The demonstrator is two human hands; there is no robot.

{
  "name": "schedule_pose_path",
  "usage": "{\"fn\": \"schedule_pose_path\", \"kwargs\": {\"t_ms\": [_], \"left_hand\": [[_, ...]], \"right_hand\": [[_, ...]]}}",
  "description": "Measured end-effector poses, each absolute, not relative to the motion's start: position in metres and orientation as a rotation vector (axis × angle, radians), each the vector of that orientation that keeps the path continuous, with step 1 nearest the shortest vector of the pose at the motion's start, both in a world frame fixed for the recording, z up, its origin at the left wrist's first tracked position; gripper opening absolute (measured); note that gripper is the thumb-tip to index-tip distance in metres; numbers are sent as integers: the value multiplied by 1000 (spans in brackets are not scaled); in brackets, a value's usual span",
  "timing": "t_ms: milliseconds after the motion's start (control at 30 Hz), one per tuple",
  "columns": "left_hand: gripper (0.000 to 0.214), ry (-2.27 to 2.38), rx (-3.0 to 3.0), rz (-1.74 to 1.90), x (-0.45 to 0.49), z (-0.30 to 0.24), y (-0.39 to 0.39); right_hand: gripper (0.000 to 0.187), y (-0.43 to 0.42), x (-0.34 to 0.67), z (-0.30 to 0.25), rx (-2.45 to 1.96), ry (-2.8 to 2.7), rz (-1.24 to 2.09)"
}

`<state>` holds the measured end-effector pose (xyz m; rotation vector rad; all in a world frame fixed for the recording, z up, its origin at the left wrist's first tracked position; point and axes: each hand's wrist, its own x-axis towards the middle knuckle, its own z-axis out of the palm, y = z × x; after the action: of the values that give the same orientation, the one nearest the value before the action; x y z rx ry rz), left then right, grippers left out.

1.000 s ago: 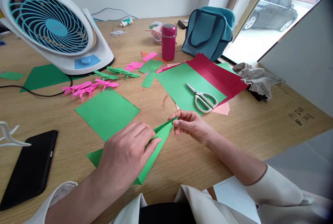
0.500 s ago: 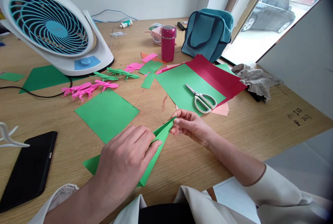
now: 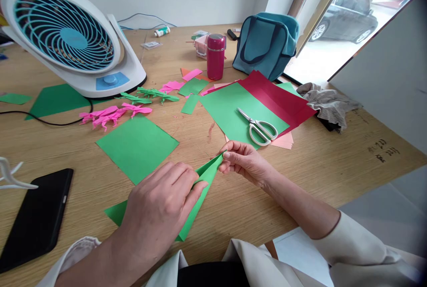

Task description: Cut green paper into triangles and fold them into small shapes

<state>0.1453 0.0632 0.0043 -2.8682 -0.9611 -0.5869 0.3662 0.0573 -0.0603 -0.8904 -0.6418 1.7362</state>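
A partly folded sheet of green paper (image 3: 196, 207) is held between my two hands, slanting up to the right just above the table. My left hand (image 3: 163, 200) covers its middle, thumb on the near face and fingers over the upper fold. With thumb and fingertips my right hand (image 3: 242, 160) pinches the narrow pointed end. Part of the green paper shows to the left of my left hand; the rest is hidden beneath it. A flat green square (image 3: 138, 147) lies just beyond my left hand. Beyond my right hand, white-handled scissors (image 3: 262, 131) rest on a light green sheet (image 3: 233, 104).
Pink folded figures (image 3: 111, 115) and green folded figures (image 3: 150, 93) lie before a white fan (image 3: 123, 71). A phone (image 3: 38, 216) is at left. A magenta bottle (image 3: 215, 58), a teal bag (image 3: 263, 46), red sheets (image 3: 280, 100) and a crumpled cloth (image 3: 323, 100) are farther back.
Both hands keep their hold on the green paper in nearly the same place. The pointed tip now sits slightly deeper in the right fingertips.
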Motion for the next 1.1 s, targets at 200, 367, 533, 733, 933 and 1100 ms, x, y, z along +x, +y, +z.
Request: {"fn": "schedule_pose_path", "kwargs": {"t_ms": [200, 367, 533, 733, 933, 1100], "left_hand": [[17, -962, -2863, -597, 145, 4, 63], [17, -958, -2872, -589, 144, 5, 62], [18, -986, -2898, -584, 142, 4, 64], [22, -1127, -2972, -568, 139, 1, 71], [22, -1531, -3080, -356, 139, 3, 89], [22, -1749, -3123, -173, 139, 0, 105]], "right_hand": [[30, 58, 365, -60, -881, -643, 1730], [30, 58, 365, -61, -874, -649, 1728], [29, 57, 366, -60, -885, -670, 1721], [30, 57, 365, -60, -936, -689, 1663], [27, 58, 366, -65, -1000, -871, 1521], [10, 58, 369, -71, -1052, -1309, 1247]]}}
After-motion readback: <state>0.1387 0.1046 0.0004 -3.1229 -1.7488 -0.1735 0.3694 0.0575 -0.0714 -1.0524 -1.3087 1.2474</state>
